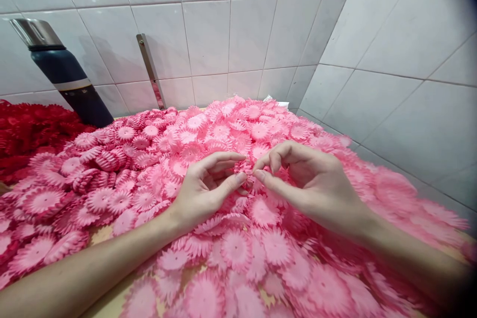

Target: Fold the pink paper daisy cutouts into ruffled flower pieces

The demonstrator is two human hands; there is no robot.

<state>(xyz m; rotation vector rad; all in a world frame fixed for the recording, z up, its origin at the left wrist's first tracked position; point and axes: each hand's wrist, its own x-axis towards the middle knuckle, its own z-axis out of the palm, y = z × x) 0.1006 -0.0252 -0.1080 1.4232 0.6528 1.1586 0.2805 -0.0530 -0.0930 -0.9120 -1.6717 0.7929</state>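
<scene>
Closest in, pale pink scalloped flower discs point(204, 298), many with a small centre hole, lie overlapping on a beige table point(115, 303) that shows through at the lower left. Just beyond, both hands meet over the middle of the heap. The left hand point(208, 179) is loosely curled, its thumb and index finger bent toward each other, seemingly around a small deeper-pink petal piece point(247, 168). The right hand point(313, 179) has its thumb and index tips nearly together beside that piece, the other fingers curled; whether it grips the edge I cannot tell. The step in hand looks like fine fingertip handling of this one piece, and the next move would call for a light, steady pinch with both hands kept close. The piece sits between the two sets of fingertips, above the heap; it looks bunched, and its facing and long axis are too hidden to read. Farther off, the heap rises toward the wall, with a dark red pile point(33, 129) at far left, a navy bottle point(82, 89) that appears slanted in this wide view, a narrow metal strip point(151, 69), and pale tiled walls point(208, 35) behind.
</scene>
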